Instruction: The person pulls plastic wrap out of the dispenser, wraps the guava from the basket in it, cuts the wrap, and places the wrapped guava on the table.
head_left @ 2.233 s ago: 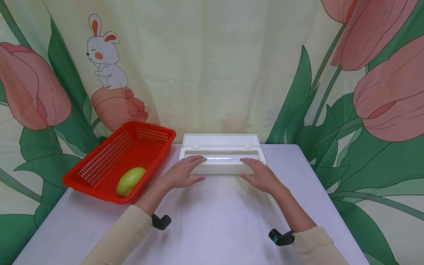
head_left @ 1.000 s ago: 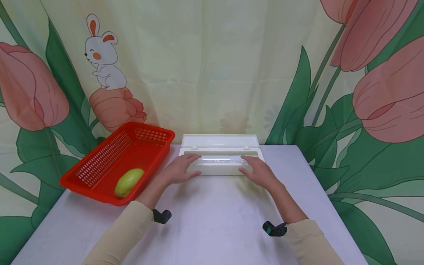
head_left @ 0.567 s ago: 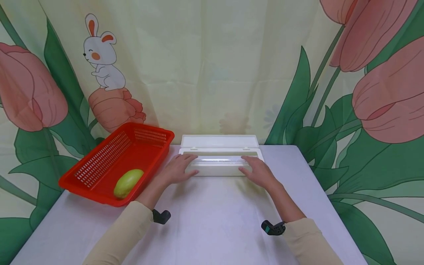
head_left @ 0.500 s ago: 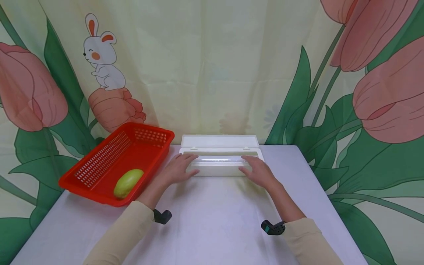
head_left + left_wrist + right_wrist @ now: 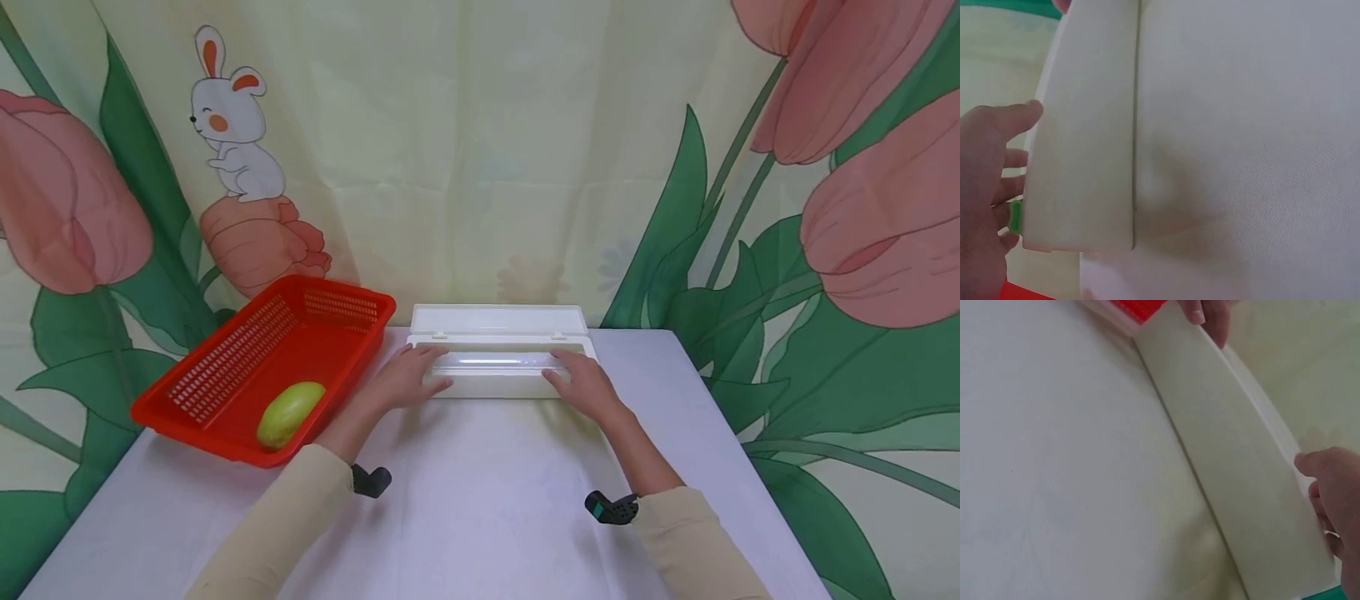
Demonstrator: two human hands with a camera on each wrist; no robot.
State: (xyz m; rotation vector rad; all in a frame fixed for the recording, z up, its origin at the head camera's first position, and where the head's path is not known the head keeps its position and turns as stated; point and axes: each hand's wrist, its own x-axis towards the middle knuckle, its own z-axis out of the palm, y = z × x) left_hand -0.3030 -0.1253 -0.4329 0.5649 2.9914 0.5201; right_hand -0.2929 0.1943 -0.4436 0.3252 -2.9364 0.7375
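Together, my left hand and right hand are resting at opposite ends of an open white box far back on the desk, a clear roll lying inside; whether they are gripping anything, I cannot tell.

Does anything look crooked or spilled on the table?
I see nothing spilled. The red basket sits slanted beside the straight white box, and the basket's left corner seems to stick past the table's edge.

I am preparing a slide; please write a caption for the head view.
Left hand and right hand at an open white box; to its left, a red basket holding a green fruit.
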